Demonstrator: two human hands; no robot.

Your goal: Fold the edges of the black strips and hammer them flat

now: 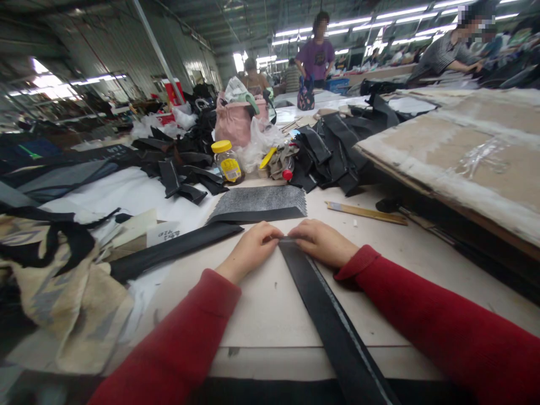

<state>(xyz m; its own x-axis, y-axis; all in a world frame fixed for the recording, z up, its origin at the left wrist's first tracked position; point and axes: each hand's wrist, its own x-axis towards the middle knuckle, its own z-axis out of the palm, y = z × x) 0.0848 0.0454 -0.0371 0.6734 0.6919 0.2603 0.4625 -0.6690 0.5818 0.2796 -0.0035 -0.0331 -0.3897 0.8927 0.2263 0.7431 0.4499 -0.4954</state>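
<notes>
A long black fabric strip (324,309) with a pale grey line along its right side runs from the table's near edge up to my hands. My left hand (258,247) pinches the left corner of its far end. Opposite it, my right hand (323,242) has its fingers closed on the right corner, so the two hands almost meet. The strip's end looks folded over between them. Just beyond my fingertips lies a grey textured fabric piece (261,201) with zigzag edges and a black border. A rolled black fabric piece (177,247) lies left of my left hand.
A yellow-lidded jar (228,162), a pink bag (238,118) and piled black fabric pieces (333,149) stand behind. A yellowish ruler (366,212) lies right, near a raised board (464,146). Beige cloth (80,298) hangs at left. A person in purple (316,59) stands farther back.
</notes>
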